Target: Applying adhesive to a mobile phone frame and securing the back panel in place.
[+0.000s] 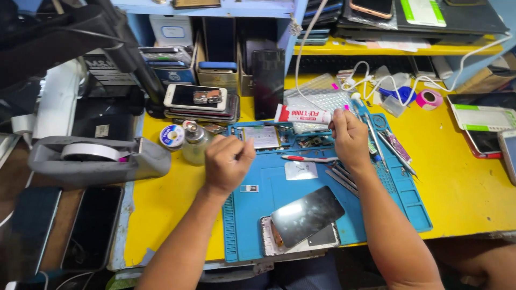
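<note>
My right hand (349, 138) holds a white glue tube with a red band (301, 114) above the far part of the blue work mat (269, 201). The tube lies level and points left. My left hand (228, 160) hovers over the mat's left part with fingers curled; whether something small sits between the fingertips is hidden. Near the mat's front edge lies an opened phone body (301, 244) with a dark screen panel (306, 215) resting tilted on top of it.
A small glass bottle (194, 142), a solder reel (172, 136) and a stack of phones (196, 99) stand left of the mat. Tweezers and screwdrivers (384, 145) lie on its right side. A grey tape dispenser (97, 156) sits far left; dark phones (91, 225) lie below it.
</note>
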